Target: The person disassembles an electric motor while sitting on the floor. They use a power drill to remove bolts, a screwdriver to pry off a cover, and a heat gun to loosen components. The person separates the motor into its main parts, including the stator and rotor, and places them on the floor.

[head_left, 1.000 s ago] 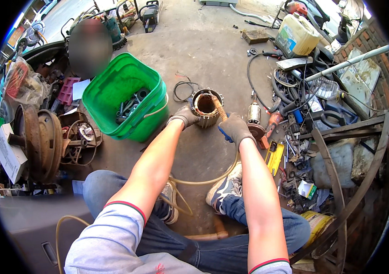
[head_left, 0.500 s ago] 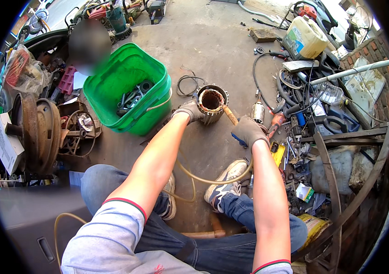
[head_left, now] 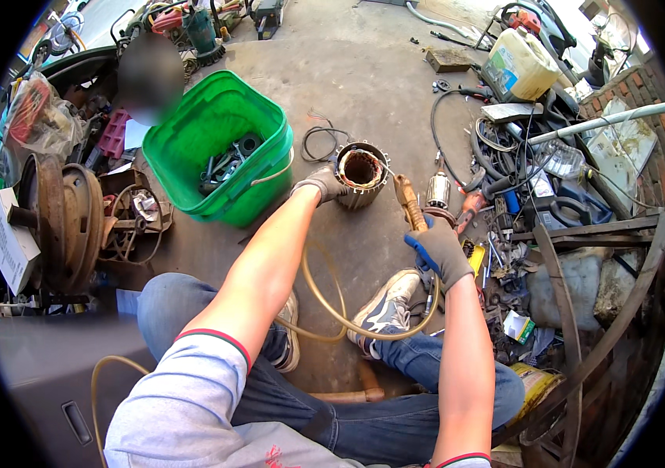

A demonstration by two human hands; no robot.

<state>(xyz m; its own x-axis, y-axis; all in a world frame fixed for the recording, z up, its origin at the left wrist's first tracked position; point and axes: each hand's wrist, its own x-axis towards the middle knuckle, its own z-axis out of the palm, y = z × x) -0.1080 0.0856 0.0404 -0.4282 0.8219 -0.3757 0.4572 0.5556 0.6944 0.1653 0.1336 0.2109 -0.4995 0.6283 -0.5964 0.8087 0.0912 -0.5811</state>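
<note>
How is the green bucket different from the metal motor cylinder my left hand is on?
The green bucket is plastic, bright and much larger, holding loose metal parts; the motor cylinder is small, dull metal, with coppery windings inside. The left hand grips the cylinder's side, while nothing touches the bucket. Both stand upright, open-topped, on the concrete floor.

Bare grey concrete floor (head_left: 364, 70) under bright daylight (hard shadows), red brick wall (head_left: 652, 78) along the right edge.
</note>
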